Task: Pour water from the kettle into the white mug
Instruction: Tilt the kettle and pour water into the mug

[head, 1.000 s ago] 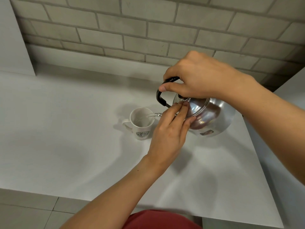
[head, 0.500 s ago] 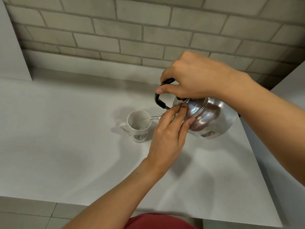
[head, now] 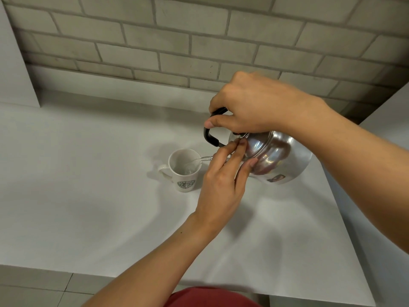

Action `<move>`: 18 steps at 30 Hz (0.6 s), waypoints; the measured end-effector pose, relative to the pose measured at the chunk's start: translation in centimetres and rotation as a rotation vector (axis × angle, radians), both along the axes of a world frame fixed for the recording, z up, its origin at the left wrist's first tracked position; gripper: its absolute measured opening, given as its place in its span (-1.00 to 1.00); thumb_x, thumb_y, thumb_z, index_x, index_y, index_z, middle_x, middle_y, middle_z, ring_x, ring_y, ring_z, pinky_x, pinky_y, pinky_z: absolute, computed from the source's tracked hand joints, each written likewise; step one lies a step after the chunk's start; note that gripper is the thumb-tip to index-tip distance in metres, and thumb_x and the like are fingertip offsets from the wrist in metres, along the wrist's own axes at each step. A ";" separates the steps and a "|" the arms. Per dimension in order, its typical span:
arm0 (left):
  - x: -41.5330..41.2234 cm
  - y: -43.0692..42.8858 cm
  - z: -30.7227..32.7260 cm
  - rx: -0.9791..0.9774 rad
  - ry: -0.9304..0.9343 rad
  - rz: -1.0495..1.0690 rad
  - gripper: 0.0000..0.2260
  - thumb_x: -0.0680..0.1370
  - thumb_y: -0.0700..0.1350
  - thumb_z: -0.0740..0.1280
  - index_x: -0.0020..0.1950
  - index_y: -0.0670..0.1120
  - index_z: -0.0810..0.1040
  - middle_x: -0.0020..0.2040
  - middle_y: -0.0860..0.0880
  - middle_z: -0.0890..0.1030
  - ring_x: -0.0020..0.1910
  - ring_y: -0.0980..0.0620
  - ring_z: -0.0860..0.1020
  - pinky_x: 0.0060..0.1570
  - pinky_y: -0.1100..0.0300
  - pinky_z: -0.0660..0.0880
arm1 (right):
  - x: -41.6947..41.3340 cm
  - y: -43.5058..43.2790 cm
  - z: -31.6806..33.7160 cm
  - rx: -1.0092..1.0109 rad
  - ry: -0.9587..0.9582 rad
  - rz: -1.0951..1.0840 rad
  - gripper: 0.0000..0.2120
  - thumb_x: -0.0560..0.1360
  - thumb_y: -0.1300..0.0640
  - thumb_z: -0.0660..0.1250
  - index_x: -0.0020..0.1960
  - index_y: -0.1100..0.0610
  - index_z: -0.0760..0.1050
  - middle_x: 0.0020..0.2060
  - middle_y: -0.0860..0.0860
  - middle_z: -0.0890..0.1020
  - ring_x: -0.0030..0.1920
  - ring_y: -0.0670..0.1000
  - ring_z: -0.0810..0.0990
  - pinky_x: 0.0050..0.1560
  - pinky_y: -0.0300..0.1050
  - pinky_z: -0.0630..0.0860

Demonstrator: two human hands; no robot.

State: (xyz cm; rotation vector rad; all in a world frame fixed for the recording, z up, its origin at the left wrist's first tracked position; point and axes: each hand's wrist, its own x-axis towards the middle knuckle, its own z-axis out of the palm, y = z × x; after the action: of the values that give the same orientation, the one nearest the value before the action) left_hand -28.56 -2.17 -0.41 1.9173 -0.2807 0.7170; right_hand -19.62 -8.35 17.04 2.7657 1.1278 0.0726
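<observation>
My right grip (head: 252, 107) is clutching the tilted kettle (head: 278, 158) by its handle, left fingers (head: 238, 149) pressing its lid, water streaming into the mug (head: 183, 171).

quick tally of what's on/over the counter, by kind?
Kettles: 1, metal kettle, tilted, held by the right hand, left hand fingers on its lid
Mugs: 1, white mug, standing on the counter
Hands: 2
Total: 4

My right grip (head: 247, 105) is curled tight around the kettle handle (head: 210, 138), forearm reaching in from the right. My left grip (head: 221, 185) stretches forward, fingertips (head: 241, 142) pressing the lid (head: 254, 145).
</observation>
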 end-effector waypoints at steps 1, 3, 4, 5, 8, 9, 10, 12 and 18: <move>0.1 0.1 -0.1 -0.004 0.001 0.000 -0.68 0.66 -0.14 0.35 0.39 -0.21 0.55 0.30 -0.14 0.58 0.30 -0.02 0.58 0.33 0.16 0.48 | 0.1 0.1 0.0 0.000 0.006 0.004 -0.57 0.59 -0.31 0.26 0.09 -0.01 0.70 -0.33 -0.01 0.49 -0.16 0.21 0.58 -0.31 -0.07 0.38; 0.1 0.1 -0.3 -0.011 -0.003 0.002 -0.68 0.66 -0.14 0.35 0.39 -0.20 0.55 0.29 -0.13 0.57 0.30 -0.01 0.58 0.32 0.15 0.49 | 0.2 0.2 -0.1 0.000 0.011 0.015 -0.57 0.59 -0.31 0.26 0.09 -0.01 0.70 -0.35 -0.02 0.48 -0.18 0.20 0.58 -0.31 -0.06 0.39; 0.2 0.2 -0.3 -0.013 -0.008 0.005 -0.68 0.66 -0.13 0.35 0.40 -0.20 0.55 0.29 -0.12 0.57 0.30 0.00 0.58 0.32 0.17 0.48 | 0.2 0.2 -0.1 0.001 0.013 0.019 -0.57 0.59 -0.30 0.26 0.09 -0.01 0.70 -0.37 -0.04 0.46 -0.19 0.19 0.57 -0.32 -0.07 0.38; 0.2 0.2 -0.3 -0.014 -0.012 0.009 -0.68 0.66 -0.13 0.34 0.40 -0.19 0.55 0.28 -0.12 0.58 0.30 0.01 0.58 0.32 0.20 0.48 | 0.2 0.3 -0.1 0.002 0.015 0.020 -0.58 0.59 -0.30 0.27 0.09 -0.01 0.70 -0.39 -0.07 0.42 -0.21 0.19 0.56 -0.33 -0.07 0.38; 0.3 0.2 -0.4 -0.016 -0.018 0.018 -0.68 0.66 -0.12 0.34 0.40 -0.19 0.55 0.27 -0.12 0.58 0.30 0.02 0.57 0.32 0.23 0.47 | 0.3 0.6 -0.1 -0.001 0.034 0.018 -0.59 0.59 -0.30 0.28 0.09 -0.01 0.70 -0.40 -0.10 0.37 -0.22 0.21 0.57 -0.30 -0.02 0.45; 0.3 0.2 -0.5 -0.018 -0.020 0.020 -0.68 0.66 -0.12 0.34 0.39 -0.20 0.55 0.26 -0.12 0.59 0.30 0.03 0.57 0.33 0.24 0.47 | 0.3 0.6 -0.1 -0.008 0.037 0.019 -0.58 0.59 -0.30 0.28 0.09 0.00 0.70 -0.39 -0.10 0.37 -0.20 0.21 0.58 -0.28 0.00 0.48; 0.3 0.2 -0.5 -0.021 -0.022 0.020 -0.68 0.66 -0.13 0.34 0.39 -0.20 0.55 0.26 -0.12 0.59 0.29 0.03 0.57 0.33 0.24 0.46 | 0.4 0.7 -0.1 -0.015 0.039 0.020 -0.58 0.59 -0.30 0.28 0.10 0.00 0.70 -0.39 -0.10 0.37 -0.19 0.22 0.59 -0.27 0.00 0.49; 0.3 0.2 -0.5 -0.026 -0.024 0.020 -0.68 0.65 -0.14 0.35 0.39 -0.20 0.56 0.25 -0.12 0.59 0.29 0.03 0.57 0.33 0.24 0.47 | 0.5 0.8 -0.1 -0.029 0.038 0.025 -0.57 0.59 -0.29 0.27 0.11 0.01 0.70 -0.39 -0.10 0.38 -0.17 0.22 0.59 -0.27 -0.02 0.46; 0.2 0.2 -0.5 -0.024 -0.023 0.033 -0.67 0.66 -0.11 0.33 0.40 -0.19 0.55 0.26 -0.12 0.59 0.30 0.06 0.55 0.33 0.32 0.43 | 0.5 1.0 -0.1 -0.042 0.041 0.031 -0.57 0.59 -0.28 0.28 0.07 0.04 0.70 -0.41 -0.07 0.38 -0.19 0.22 0.57 -0.25 0.02 0.51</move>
State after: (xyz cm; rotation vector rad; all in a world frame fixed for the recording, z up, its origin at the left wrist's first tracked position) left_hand -28.39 -2.00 -0.87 1.8958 -0.2541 0.7611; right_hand -19.08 -7.34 16.96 2.7254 1.1684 -0.0035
